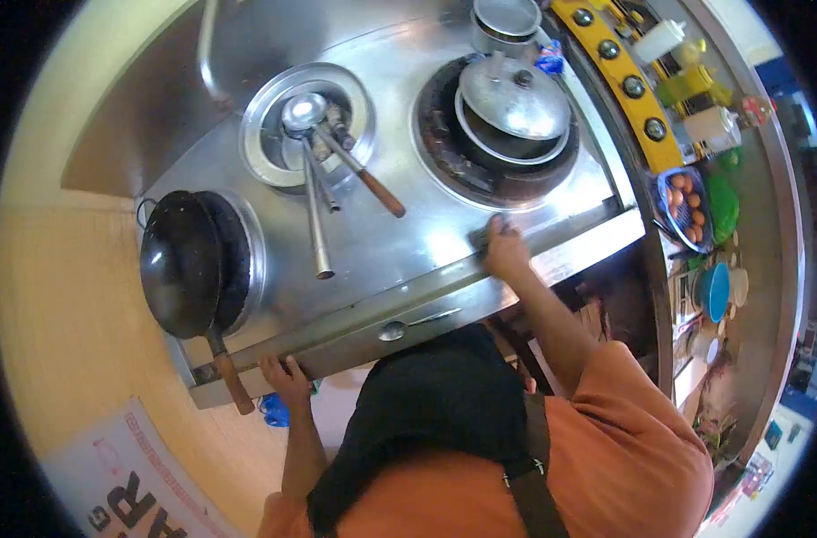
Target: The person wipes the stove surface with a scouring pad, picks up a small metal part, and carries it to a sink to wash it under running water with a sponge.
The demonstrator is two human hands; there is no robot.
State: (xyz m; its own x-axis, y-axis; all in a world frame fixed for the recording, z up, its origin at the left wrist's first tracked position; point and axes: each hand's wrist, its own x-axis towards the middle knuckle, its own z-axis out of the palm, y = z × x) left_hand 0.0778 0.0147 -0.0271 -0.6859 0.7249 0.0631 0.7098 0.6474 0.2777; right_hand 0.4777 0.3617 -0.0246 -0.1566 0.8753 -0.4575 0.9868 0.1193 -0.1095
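Note:
My right hand (507,253) is closed on a small dark grey scouring pad (479,238), pressed to the steel stove top (382,233) near its front edge. Much of the pad is hidden under my fingers. At the front rail, my left hand (286,378) rests with fingers apart, holding nothing. Just left of it, the wooden handle (234,384) of a black wok (180,264) sticks out over the edge. A metal spoon (393,331) lies on the front ledge between my hands.
A steel basin (263,161) holds ladles with handles jutting toward me. On the right burner (435,152) stands a pot with a tilted lid (516,94). Another pot (507,18) is behind. Squeeze bottles (660,40), a basket of eggs (665,193) and a blue bowl (715,291) line the right side.

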